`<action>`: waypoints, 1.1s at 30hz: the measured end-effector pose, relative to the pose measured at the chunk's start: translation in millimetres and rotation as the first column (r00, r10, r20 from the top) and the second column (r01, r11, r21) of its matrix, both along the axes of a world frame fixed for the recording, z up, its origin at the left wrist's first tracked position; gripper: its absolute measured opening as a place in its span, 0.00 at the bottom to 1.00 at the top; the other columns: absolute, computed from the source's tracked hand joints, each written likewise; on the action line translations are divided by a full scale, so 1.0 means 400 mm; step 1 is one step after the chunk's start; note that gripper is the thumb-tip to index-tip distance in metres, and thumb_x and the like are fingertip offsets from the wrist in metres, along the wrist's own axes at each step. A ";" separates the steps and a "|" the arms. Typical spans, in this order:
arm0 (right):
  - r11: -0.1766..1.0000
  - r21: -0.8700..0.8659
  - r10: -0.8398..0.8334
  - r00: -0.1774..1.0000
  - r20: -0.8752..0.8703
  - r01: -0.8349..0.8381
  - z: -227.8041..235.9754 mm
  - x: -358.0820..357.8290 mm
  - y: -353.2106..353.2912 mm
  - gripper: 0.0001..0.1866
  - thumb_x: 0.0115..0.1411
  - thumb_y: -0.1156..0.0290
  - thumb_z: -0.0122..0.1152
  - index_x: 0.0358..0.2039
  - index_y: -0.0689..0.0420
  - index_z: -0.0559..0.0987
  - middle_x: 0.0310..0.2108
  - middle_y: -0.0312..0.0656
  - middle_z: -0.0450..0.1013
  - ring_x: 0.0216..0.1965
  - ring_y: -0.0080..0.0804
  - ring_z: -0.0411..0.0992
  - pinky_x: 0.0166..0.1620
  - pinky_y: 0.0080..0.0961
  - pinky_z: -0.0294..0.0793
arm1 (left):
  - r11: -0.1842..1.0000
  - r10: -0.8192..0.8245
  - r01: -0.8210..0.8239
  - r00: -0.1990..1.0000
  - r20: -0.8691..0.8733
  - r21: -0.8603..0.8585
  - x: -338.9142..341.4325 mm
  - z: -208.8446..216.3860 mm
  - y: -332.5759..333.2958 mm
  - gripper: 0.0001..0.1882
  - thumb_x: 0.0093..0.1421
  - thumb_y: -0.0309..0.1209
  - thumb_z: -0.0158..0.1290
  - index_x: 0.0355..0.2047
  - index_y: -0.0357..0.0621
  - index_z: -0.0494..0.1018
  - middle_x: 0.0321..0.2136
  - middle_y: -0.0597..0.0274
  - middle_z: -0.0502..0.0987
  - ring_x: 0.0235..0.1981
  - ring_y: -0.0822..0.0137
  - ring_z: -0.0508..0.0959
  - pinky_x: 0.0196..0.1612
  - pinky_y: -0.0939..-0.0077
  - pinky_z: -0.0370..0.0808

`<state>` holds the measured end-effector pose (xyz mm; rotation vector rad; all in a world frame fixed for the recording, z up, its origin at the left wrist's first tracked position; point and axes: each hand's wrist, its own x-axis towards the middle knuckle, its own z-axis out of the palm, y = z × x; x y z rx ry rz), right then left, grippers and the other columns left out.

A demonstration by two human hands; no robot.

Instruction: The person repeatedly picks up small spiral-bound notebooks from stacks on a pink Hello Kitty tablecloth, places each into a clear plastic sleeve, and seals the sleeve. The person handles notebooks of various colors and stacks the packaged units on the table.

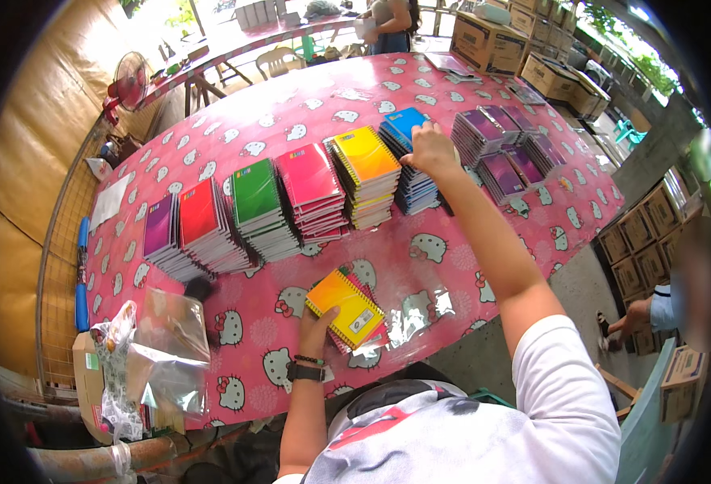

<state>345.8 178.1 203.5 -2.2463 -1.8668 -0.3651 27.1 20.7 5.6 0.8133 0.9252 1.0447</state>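
My left hand (316,329) grips a small fanned pile of spiral notebooks near the table's front edge. A yellow notebook (344,303) lies on top, with pink and green edges showing beneath it. Farther off, my right hand (433,152) is closed at the right edge of a blue notebook (404,123) on top of its stack; its fingertips are partly hidden. Leftward from there runs a row of notebook stacks: yellow (367,156), pink (310,174), green (256,192), red (200,214) and purple (159,223).
Several purple notebook stacks (504,176) stand to the right on the pink patterned tablecloth (428,323). Clear plastic sheets (166,359) lie at the front left. Cardboard boxes (484,44) sit at the back right. One person (391,28) stands behind the table; another is at the right.
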 end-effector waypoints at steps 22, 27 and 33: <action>0.941 0.065 0.095 0.075 -0.993 -0.331 -0.423 -0.295 -0.506 0.47 0.47 0.69 0.66 0.62 0.65 0.50 0.56 0.55 0.59 0.59 0.44 0.59 0.59 0.33 0.59 | 0.998 0.056 -0.058 0.997 -0.047 -0.026 0.059 0.109 -0.052 0.37 0.47 0.25 0.62 0.55 0.38 0.55 0.49 0.52 0.68 0.48 0.62 0.72 0.50 0.70 0.71; 0.901 0.187 0.099 -0.235 -0.967 -0.392 -0.289 -0.260 -0.505 0.60 0.37 0.71 0.74 0.65 0.58 0.44 0.60 0.52 0.55 0.62 0.42 0.53 0.62 0.34 0.53 | 0.962 -0.182 0.160 0.980 0.086 0.220 0.047 0.208 -0.076 0.50 0.38 0.18 0.64 0.59 0.42 0.48 0.52 0.54 0.64 0.54 0.61 0.67 0.56 0.65 0.67; 0.790 0.283 0.291 -0.074 -0.954 -0.544 -0.374 -0.269 -0.490 0.57 0.32 0.78 0.70 0.65 0.52 0.49 0.56 0.45 0.59 0.59 0.39 0.58 0.62 0.31 0.52 | 0.941 -0.146 0.169 0.984 -0.102 0.291 0.056 0.120 -0.079 0.48 0.37 0.16 0.59 0.57 0.49 0.47 0.53 0.56 0.62 0.55 0.61 0.65 0.57 0.63 0.66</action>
